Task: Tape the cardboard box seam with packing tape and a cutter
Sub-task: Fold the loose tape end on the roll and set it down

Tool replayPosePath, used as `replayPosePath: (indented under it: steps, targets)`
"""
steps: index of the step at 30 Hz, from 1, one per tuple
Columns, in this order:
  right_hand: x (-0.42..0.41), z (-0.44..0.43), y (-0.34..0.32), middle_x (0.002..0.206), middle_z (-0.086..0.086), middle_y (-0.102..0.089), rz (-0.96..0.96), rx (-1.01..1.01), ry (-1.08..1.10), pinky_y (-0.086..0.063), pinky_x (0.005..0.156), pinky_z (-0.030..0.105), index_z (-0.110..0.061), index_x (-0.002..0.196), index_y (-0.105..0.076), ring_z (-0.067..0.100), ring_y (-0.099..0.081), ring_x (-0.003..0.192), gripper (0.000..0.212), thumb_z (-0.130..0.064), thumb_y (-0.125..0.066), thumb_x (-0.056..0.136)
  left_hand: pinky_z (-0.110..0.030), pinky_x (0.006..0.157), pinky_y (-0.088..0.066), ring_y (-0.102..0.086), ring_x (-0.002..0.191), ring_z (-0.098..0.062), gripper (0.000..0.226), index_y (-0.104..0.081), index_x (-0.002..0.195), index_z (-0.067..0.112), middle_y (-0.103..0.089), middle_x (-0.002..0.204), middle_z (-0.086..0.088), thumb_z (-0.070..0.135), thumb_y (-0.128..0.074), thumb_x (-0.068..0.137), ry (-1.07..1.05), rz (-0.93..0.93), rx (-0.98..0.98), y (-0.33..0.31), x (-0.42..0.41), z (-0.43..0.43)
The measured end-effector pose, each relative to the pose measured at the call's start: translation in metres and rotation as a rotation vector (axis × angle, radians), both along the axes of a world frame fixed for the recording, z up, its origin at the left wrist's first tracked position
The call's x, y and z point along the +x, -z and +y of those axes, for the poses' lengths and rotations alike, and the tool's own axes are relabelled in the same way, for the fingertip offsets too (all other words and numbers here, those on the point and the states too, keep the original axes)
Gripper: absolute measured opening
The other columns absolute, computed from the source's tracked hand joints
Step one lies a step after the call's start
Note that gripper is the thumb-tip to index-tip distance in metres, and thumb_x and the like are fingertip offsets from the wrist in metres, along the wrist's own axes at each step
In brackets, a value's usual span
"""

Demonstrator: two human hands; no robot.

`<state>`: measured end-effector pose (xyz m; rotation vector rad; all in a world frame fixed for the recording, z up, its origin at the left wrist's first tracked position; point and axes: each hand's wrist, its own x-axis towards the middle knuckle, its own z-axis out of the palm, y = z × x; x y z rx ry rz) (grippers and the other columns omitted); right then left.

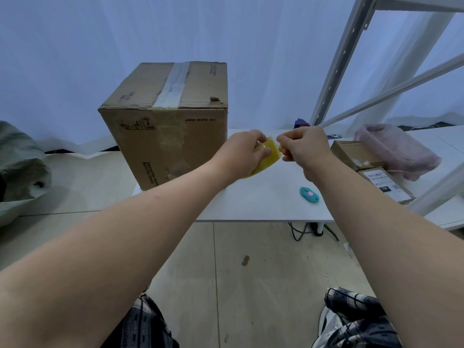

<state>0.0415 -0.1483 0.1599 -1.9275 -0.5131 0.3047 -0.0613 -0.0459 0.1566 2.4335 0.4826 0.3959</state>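
A large brown cardboard box [173, 126] stands on the left end of a white table [266, 207]; a strip of clear tape runs along its top seam. A yellowish roll of packing tape [270, 156] is held above the table just right of the box, with my left hand [244, 153] gripping it. My right hand [305, 146] pinches the tape's loose end at the roll's upper right edge. A teal cutter [309, 194] with a pink button lies on the table below my right hand, apart from both hands.
Two small cardboard parcels [371, 167] and a pink wrapped bundle [399, 149] lie at the table's right. A grey metal shelf frame [351, 59] rises at the right. A grey-green bag [20, 167] sits on the floor at left. Cables hang under the table.
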Motion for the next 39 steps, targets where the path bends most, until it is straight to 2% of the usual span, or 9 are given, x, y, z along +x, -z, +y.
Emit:
replayPosePath:
  steps: [7,15,18,25,28,31,33,36,39]
  targets:
    - [0.009,-0.020,-0.002,0.077,0.006,-0.056,0.161,0.074,-0.202,-0.056,0.066,0.021,-0.011,0.110,-0.062,0.013,-0.056,0.070,0.023,-0.001,-0.051,0.092,-0.027,0.073,-0.044,-0.055,0.095,-0.018,0.035,-0.053,0.125,0.014,-0.062,0.114,-0.006,0.031,-0.051,0.095,0.010,-0.015,-0.094,0.005,0.003,-0.006]
    - [0.016,-0.024,0.009,0.110,0.003,-0.066,-0.419,-0.260,-0.363,-0.042,0.084,0.017,-0.015,0.121,-0.064,0.009,-0.056,0.094,0.031,-0.006,-0.053,0.093,-0.032,0.080,-0.048,-0.058,0.096,-0.021,0.030,-0.057,0.121,0.015,-0.060,0.097,0.000,0.027,-0.055,0.093,0.028,0.006,-0.251,0.009,-0.003,0.004]
    - [0.019,-0.026,0.014,0.108,0.003,-0.067,-0.551,-0.309,-0.359,-0.038,0.078,0.016,-0.013,0.117,-0.066,0.009,-0.052,0.091,0.029,-0.006,-0.052,0.093,-0.036,0.086,-0.049,-0.060,0.098,-0.023,0.029,-0.057,0.120,0.016,-0.063,0.101,-0.002,0.027,-0.057,0.092,0.046,0.019,-0.286,0.009,-0.004,0.003]
    - [0.015,-0.028,0.018,0.103,0.007,-0.066,-0.759,-0.351,-0.294,-0.049,0.085,0.035,-0.007,0.104,-0.068,0.022,-0.059,0.094,0.019,-0.004,-0.055,0.091,-0.037,0.088,-0.050,-0.059,0.100,-0.024,0.032,-0.057,0.121,0.014,-0.062,0.104,-0.004,0.027,-0.058,0.091,0.052,0.015,-0.312,0.011,0.000,-0.002]
    - [0.015,-0.027,0.017,0.098,0.002,-0.064,-0.664,-0.338,-0.257,-0.048,0.084,0.032,-0.007,0.104,-0.067,0.018,-0.057,0.091,0.019,-0.004,-0.053,0.091,-0.031,0.081,-0.049,-0.058,0.090,-0.018,0.032,-0.057,0.121,0.014,-0.060,0.092,0.002,0.027,-0.058,0.092,0.050,-0.011,-0.306,0.014,0.001,-0.004]
    - [0.015,-0.025,0.014,0.086,0.002,-0.065,-0.283,-0.187,-0.221,-0.054,0.075,0.028,-0.008,0.097,-0.067,0.016,-0.061,0.077,0.016,-0.005,-0.054,0.090,-0.021,0.066,-0.043,-0.053,0.078,-0.012,0.032,-0.056,0.121,0.015,-0.054,0.082,0.009,0.027,-0.057,0.092,0.036,-0.027,-0.216,0.015,0.001,-0.007]
    - [0.013,-0.023,0.011,0.078,0.004,-0.065,-0.054,-0.064,-0.195,-0.057,0.070,0.025,-0.007,0.091,-0.067,0.018,-0.064,0.073,0.011,-0.012,-0.057,0.089,-0.022,0.069,-0.043,-0.054,0.086,-0.014,0.033,-0.054,0.124,0.017,-0.055,0.093,0.006,0.028,-0.056,0.093,0.041,-0.021,-0.161,0.014,0.001,-0.008]
    - [0.010,-0.023,0.010,0.077,0.003,-0.064,-0.009,-0.106,-0.205,-0.055,0.066,0.021,-0.006,0.094,-0.065,0.014,-0.064,0.069,0.020,-0.025,-0.061,0.089,-0.024,0.074,-0.043,-0.055,0.096,-0.016,0.034,-0.051,0.127,0.021,-0.058,0.109,0.001,0.029,-0.054,0.094,0.067,-0.016,-0.084,0.013,-0.002,-0.010]
    - [0.010,-0.023,0.011,0.074,0.002,-0.060,-0.045,-0.162,-0.177,-0.049,0.058,0.018,-0.006,0.092,-0.061,0.011,-0.060,0.064,0.014,-0.019,-0.058,0.091,-0.024,0.075,-0.042,-0.055,0.100,-0.016,0.036,-0.049,0.130,0.022,-0.059,0.120,-0.001,0.030,-0.052,0.095,0.081,0.015,-0.002,0.012,-0.001,-0.014]
